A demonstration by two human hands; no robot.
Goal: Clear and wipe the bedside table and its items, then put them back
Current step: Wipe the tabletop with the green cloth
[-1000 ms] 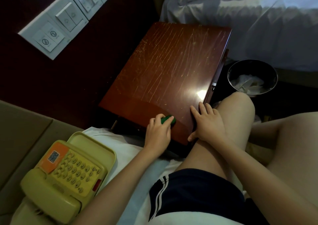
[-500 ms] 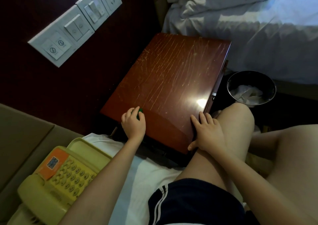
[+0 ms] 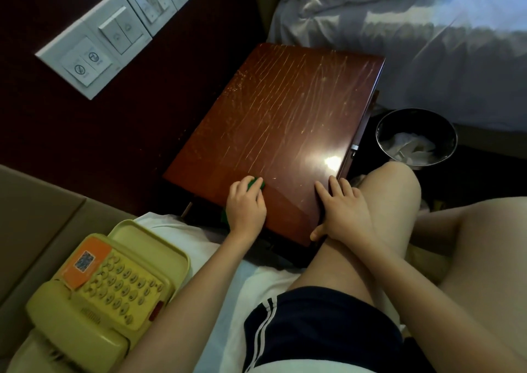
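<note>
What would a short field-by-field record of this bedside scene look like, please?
table top: reddish wood with pale streaks and a glare spot
left hand: presses a green cloth on the near part of the table top
right hand: flat on the near right corner, thumb over the edge
telephone: yellow, lying on the white sheet at the person's left
bin: on the floor right of the table, white paper inside
switch panel: white, on the dark wall
</note>
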